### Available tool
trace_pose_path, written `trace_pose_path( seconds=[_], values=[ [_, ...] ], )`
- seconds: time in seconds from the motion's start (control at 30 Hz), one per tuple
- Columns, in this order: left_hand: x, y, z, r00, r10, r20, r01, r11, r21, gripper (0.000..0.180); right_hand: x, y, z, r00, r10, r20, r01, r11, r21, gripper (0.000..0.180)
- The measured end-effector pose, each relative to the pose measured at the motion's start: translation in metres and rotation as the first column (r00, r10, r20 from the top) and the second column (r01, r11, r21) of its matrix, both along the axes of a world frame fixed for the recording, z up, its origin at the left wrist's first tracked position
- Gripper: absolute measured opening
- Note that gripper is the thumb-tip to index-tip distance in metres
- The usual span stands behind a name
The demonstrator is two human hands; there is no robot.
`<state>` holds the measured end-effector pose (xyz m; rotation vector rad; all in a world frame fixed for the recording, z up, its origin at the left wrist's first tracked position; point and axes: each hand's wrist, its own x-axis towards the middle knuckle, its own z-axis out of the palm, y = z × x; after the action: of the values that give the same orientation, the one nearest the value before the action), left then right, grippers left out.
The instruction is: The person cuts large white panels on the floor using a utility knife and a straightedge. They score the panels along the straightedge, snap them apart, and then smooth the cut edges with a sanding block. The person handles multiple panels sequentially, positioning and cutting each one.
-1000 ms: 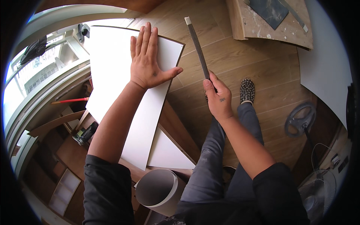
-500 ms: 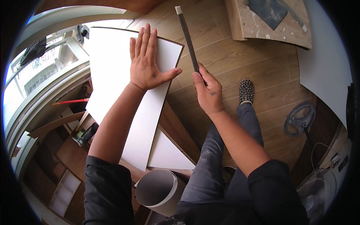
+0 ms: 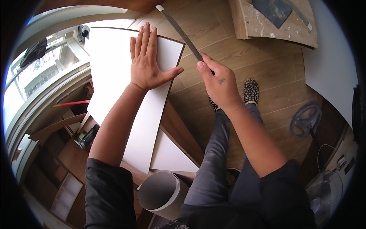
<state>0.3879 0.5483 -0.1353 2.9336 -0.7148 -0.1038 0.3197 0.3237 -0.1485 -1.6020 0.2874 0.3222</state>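
My left hand [image 3: 146, 65] lies flat on a white board [image 3: 110, 72], fingers together and pointing away, thumb stretched out over the board's right edge. In my right hand [image 3: 223, 84] is a long, flat, dark metal file [image 3: 179, 29] with a pale tip. My fingers wrap its near end. The file slants up and to the left, crossing near the board's far right corner. Whether it touches the dark edge there, I cannot tell. Under the board are a brown wooden panel [image 3: 183, 137] and another white piece [image 3: 171, 154].
A wooden bench [image 3: 263, 32] at the far right bears a dark sheet [image 3: 272, 11] and a thin strip [image 3: 299, 15]. Near my legs stands a grey bin [image 3: 179, 196]. To the right are a grey wheel [image 3: 305, 124] and a fan [image 3: 320, 200]; a red rod [image 3: 72, 103] lies left.
My right hand has moved slightly right and away from me. The file's far end has swung left toward the board's edge. My left hand stays flat on the board.
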Motion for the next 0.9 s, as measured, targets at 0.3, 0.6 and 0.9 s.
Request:
trace_pose_path(
  seconds=[0.3,0.6,0.9],
  values=[
    [0.0,-0.005,0.007,1.0,-0.007,0.007,0.008,1.0,-0.029,0.107,-0.029,-0.022,-0.015,0.929,0.164,-0.331,-0.139,0.985,0.097,0.046],
    [0.042,-0.052,0.008,0.929,-0.354,-0.108,0.312,0.906,-0.284,0.003,-0.05,-0.06,-0.013,0.837,0.019,-0.547,0.061,0.99,0.128,0.041],
    [0.027,-0.048,0.023,0.911,-0.388,0.137,0.409,0.89,-0.201,0.013,0.043,-0.19,-0.023,0.95,-0.233,-0.211,0.172,0.947,-0.27,0.039]
  ],
)
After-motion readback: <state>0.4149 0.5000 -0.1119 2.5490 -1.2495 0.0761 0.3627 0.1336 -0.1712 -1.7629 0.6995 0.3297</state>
